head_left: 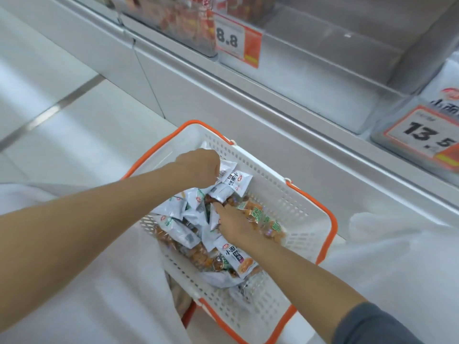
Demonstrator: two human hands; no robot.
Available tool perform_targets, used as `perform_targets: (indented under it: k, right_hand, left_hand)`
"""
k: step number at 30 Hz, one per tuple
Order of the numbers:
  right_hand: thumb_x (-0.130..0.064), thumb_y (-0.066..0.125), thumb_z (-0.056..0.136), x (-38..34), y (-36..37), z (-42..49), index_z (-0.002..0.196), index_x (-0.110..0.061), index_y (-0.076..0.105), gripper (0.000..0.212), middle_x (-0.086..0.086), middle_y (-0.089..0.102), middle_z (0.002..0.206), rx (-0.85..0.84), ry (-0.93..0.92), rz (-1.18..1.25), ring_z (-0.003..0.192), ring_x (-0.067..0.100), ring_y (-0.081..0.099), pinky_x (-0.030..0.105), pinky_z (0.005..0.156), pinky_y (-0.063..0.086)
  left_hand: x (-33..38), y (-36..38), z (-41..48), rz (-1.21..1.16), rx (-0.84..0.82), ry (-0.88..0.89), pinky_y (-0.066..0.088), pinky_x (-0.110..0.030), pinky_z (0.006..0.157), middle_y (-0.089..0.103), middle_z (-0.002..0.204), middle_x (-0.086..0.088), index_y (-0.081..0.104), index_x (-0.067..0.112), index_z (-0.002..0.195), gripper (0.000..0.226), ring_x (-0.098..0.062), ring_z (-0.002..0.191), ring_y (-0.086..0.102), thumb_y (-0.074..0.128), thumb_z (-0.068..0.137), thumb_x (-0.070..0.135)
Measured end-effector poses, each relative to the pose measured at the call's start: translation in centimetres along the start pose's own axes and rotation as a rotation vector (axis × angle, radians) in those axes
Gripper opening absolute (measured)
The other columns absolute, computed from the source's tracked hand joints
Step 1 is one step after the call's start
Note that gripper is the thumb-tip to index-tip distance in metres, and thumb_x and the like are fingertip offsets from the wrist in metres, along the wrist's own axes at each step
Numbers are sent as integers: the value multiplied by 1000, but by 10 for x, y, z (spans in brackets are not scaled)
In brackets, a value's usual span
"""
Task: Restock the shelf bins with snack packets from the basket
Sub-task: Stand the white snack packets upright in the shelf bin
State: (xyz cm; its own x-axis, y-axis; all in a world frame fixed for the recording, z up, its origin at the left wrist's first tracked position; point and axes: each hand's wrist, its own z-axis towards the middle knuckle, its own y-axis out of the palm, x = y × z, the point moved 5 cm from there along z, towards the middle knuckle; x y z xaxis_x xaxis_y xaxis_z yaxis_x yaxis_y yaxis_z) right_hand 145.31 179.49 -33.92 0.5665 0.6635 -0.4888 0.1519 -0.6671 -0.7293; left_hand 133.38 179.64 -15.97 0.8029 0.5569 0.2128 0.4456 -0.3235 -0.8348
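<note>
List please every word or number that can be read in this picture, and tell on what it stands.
"8.8": upper price tag.
"13.5": right price tag.
"小面": face-up white packet; the characters after it are blurred.
"小面", partly cut off: shelf packet above the right price tag.
Held packet in the left hand: print too blurred to read.
Small print on both tags: unreadable.
</note>
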Motion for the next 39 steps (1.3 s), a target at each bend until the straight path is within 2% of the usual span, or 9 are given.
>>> perform_targets:
  k: [5,7,9,12,15,19,22,32,39]
  right_hand:
    - [-11,58,91,5,-47,-21,155,-30,12,81,10,62,108,4,8,199,81,21,62,28,61,48]
    - [-17,62,92,4,-90,-32,151,-25,27,70,-2,53,79,40,38,299,63,14,54,18,49,39]
    - [-22,69,88,7,-136,-46,135,-15,47,53,-7,53,78,97,118,427,66,16,57,20,54,47]
    - [-24,76,84,12,-181,-83,101,-7,59,29,10,69,76,149,220,833,66,21,68,31,64,60]
    - [-40,71,86,15,-205,-133,93,-8,63,34,10,73,77,166,226,976,72,20,72,21,54,53]
    - [-64,46,91,31,-248,-167,59,-15,54,59,-1,50,46,458,220,401,42,13,46,24,46,33]
    - [-64,40,93,30,-275,-166,52,-11,47,68,1,41,45,735,163,-45,46,17,39,31,50,29]
    - [-48,59,90,42,-321,-199,45,-1,39,69,17,34,42,1114,-71,231,43,16,24,32,48,24]
    - [-62,53,82,52,-327,-228,43,-5,39,71,0,27,39,1208,-42,253,43,9,24,35,48,26]
  left_hand:
    - [-17,2,3,98,-68,-21,47,-30,71,65,102,-8,65,10,95,14,-23,85,62,61,81,11]
    - [-15,3,0,153,-173,-43,46,-30,69,65,96,-9,62,7,91,17,-24,83,63,69,81,19]
    - [-4,4,-7,152,-292,-21,45,-29,71,63,103,-8,57,10,96,37,-23,87,57,76,79,37]
    - [33,5,-31,-176,-365,106,44,-23,91,49,135,-2,42,18,137,75,-15,117,51,78,77,46]
    - [77,10,-42,-642,-334,293,57,-31,86,63,98,-3,57,19,110,38,-10,82,62,79,80,29]
    - [102,18,-41,-724,-345,362,57,-31,83,69,104,-10,60,10,116,40,-13,81,69,74,84,29]
    - [117,15,-43,-713,-332,386,50,-34,93,73,106,-3,65,12,111,40,-19,100,68,73,84,40]
    - [168,-14,-48,-934,-322,499,56,-30,86,75,98,-4,68,11,103,21,-19,96,71,73,84,16]
    - [193,-15,-52,-961,-247,549,59,-30,76,75,92,-9,69,7,95,14,-23,85,72,73,82,9]
